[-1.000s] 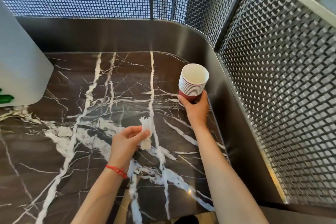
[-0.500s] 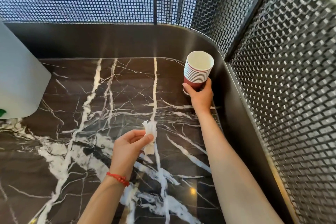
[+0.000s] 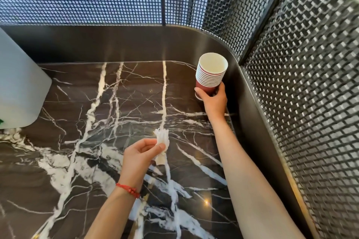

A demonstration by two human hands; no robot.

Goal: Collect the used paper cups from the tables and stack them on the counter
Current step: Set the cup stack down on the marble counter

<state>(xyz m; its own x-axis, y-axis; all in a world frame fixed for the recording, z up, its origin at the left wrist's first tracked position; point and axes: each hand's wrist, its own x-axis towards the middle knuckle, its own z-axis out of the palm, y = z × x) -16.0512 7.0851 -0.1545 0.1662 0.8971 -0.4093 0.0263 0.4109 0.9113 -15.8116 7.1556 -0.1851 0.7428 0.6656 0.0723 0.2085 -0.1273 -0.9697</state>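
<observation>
The stack of paper cups (image 3: 210, 75) (red walls, white rims, nested and tilted a little to the left) is in the far right corner of the dark marble table (image 3: 97, 118), just beside the curved metal upstand (image 3: 250, 103). The right hand (image 3: 213, 101) has its grip wrapped round the bottom cup; whether the base touches the table cannot be told. The left hand (image 3: 139, 153), a red bracelet (image 3: 128, 190) on its wrist, pinches a crumpled white tissue (image 3: 162, 139) above the table's middle. A white container (image 3: 19, 87) stands at the left edge, and wire mesh panels (image 3: 310, 83) rise behind.
</observation>
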